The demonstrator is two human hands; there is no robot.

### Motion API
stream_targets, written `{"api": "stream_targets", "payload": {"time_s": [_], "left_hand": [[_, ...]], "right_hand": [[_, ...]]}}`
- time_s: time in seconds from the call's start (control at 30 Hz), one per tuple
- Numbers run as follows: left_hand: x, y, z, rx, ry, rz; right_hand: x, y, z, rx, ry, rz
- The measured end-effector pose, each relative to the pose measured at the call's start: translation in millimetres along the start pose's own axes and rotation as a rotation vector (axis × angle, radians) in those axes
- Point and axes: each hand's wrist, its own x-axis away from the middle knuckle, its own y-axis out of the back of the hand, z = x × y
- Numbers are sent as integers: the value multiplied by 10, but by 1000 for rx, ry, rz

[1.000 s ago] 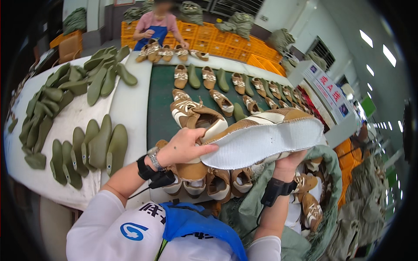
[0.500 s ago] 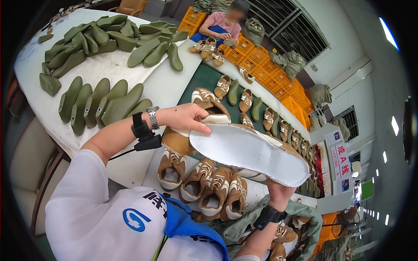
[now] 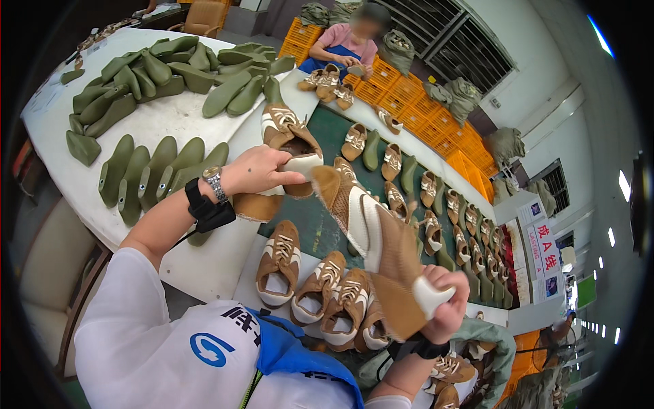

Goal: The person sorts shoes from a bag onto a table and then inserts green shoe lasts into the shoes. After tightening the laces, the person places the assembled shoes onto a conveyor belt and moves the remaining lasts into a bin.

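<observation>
Currently logged from my end of the feed:

Left hand (image 3: 262, 170): thumb and fingers pinched at the white heel of the left-held shoe (image 3: 289, 128), brown and white, seen across the border where the right edge of the white table (image 3: 197, 273) meets the green belt (image 3: 328, 127). One brown toe (image 3: 259, 206) shows under the palm; whether that hand grips it too, I cannot tell.

Right hand (image 3: 444, 307): clamped on the white heel of the right-held shoe (image 3: 375, 225), slanting over the belt's near edge, toe towards the left hand, blurred to me. Hands apart.

Row of four shoes (image 3: 279, 262): on the white ledge (image 3: 246, 276) along the belt's near edge.

Sack (image 3: 501, 347), shoes inside: beside the ledge's right end.

Standing lasts (image 3: 158, 170), green: towards the table's near edge, by the left forearm.

Risks, in my judgement: gripped at one end only, the right-held shoe could swing and knock its neighbour from that thin pinch. Dipped low, it could catch a collar and tip a shoe off the ledge. A leftward forearm sweep could topple lasts. Squeezed hard, either heel could crease.
</observation>
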Motion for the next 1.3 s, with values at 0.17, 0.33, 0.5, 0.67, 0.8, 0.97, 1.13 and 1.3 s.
{"api": "stream_targets", "payload": {"time_s": [0.17,0.33,0.5,0.67,0.8,0.97,1.13,1.3], "left_hand": [[160,278,164,-137,69,-83],[82,511,589,-426,-169,224],[-581,632,1416,-621,-291,360],[-1400,627,2327,-780,-424,325],[-1833,375,3172,-834,-520,445],[-2000,132,3943,-944,-389,238],[-1897,189,3901,-1006,-47,305],[-1431,385,3770,-698,-127,126]], "right_hand": [[-474,-444,-139,862,61,380],[-933,-464,-1251,1096,-63,431],[-1356,-216,-2585,1070,-353,346],[-1815,-344,-3718,1095,-407,160],[-2229,-878,-4571,1115,-356,35],[-2435,-1320,-5695,1027,-452,174],[-2754,-1641,-5825,797,-370,274],[-2500,-1562,-5402,859,-228,258]]}}
